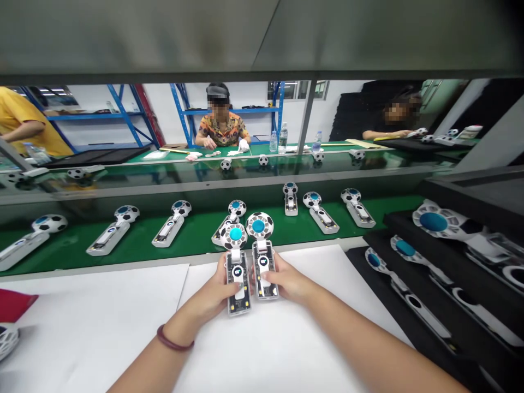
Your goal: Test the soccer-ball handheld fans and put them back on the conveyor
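Observation:
My left hand point(213, 297) is closed around the handle of a football-patterned handheld fan point(236, 262) with a blue hub and a lit round display. My right hand point(289, 284) grips a second, matching fan point(262, 254) right beside it, thumb on its handle. Both fans stand side by side, heads pointing away from me, over the white sheet point(286, 338) on the table. A dark band circles my left wrist.
A green conveyor belt point(196, 232) beyond the sheet carries several more fans. Black foam trays point(434, 284) with fan parts stack at the right. A red object point(14, 303) lies at the far left. Across the line, three people sit at a green bench with water bottles.

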Demonstrator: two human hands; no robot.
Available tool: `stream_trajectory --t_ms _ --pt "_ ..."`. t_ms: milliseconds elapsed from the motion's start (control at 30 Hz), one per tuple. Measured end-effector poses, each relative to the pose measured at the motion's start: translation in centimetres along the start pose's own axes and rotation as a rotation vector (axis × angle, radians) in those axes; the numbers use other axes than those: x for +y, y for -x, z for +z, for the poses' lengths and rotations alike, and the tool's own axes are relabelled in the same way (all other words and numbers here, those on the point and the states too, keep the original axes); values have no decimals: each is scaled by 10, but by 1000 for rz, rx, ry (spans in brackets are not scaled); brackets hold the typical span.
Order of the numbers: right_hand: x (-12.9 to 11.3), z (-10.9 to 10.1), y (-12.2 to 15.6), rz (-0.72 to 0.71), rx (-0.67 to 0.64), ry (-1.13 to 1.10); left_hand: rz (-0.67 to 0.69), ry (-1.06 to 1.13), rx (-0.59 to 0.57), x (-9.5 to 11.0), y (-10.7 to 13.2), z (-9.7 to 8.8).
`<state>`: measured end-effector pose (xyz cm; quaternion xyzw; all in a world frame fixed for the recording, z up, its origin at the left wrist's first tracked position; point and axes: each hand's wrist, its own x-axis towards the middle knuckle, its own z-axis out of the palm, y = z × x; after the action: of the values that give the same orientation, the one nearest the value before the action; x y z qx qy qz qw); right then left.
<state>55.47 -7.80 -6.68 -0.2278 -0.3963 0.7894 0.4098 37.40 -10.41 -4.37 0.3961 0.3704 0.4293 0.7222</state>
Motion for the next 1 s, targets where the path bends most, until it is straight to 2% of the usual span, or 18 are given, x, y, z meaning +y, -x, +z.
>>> stream_trajectory --t_ms 300,633,833,1000 --pt "3 -3 0 -14 5 23 7 6 -29 -2 0 0" --pt "1 -4 -3 -36 71 104 50 -40 42 -4 2 1" --pt "-14 13 3 -62 61 28 114 -108 -17 6 10 7" --pt "-31 33 14 -140 -49 41 167 -165 -123 27 28 19"
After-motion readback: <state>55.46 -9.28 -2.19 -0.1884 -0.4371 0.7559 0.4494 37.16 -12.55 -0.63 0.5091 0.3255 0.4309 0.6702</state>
